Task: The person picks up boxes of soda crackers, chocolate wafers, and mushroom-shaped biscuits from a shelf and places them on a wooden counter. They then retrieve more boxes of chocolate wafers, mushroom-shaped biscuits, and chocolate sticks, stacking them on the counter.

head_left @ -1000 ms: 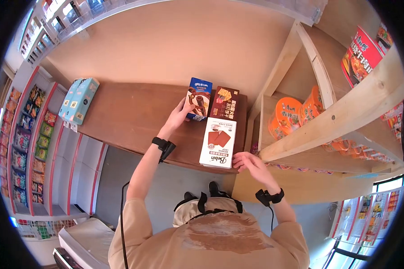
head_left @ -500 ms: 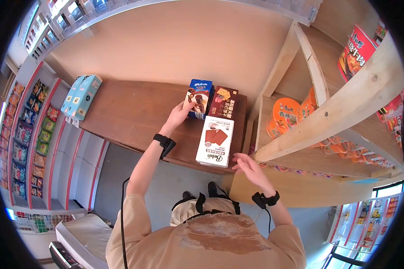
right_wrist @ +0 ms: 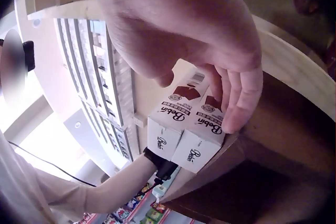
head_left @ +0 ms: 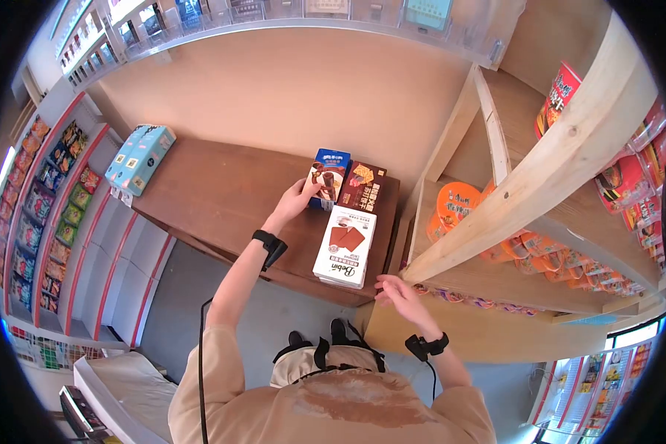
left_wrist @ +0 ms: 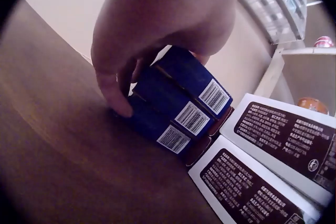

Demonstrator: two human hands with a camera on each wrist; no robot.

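On the brown counter, my left hand [head_left: 292,201] holds a stack of three blue wafer-roll boxes [head_left: 328,176] from its left side. Its fingers curl round the stack in the left wrist view, where three barcoded ends of the blue boxes [left_wrist: 191,118] line up. Right beside the stack lies a dark red cracker box [head_left: 362,185]. Nearer the body are two stacked white Bebin brownie-crisp boxes [head_left: 345,248]. Just off their near right corner hovers my right hand [head_left: 401,296], its fingers loosely bent and holding nothing. The right wrist view shows its fingertips close by the white boxes [right_wrist: 197,148].
Light blue boxes [head_left: 142,159] stand at the counter's [head_left: 222,185] far left end. To the right, a wooden shelf post [head_left: 525,166] rises beside orange noodle tubs [head_left: 455,203]. A clear-fronted shelf [head_left: 318,24] juts out above the back wall; snack racks [head_left: 55,222] line the left.
The left hand has squared up the blue boxes, whose top one jutted backward earlier. The right hand has drawn slightly away from the white boxes. The head view has shifted.
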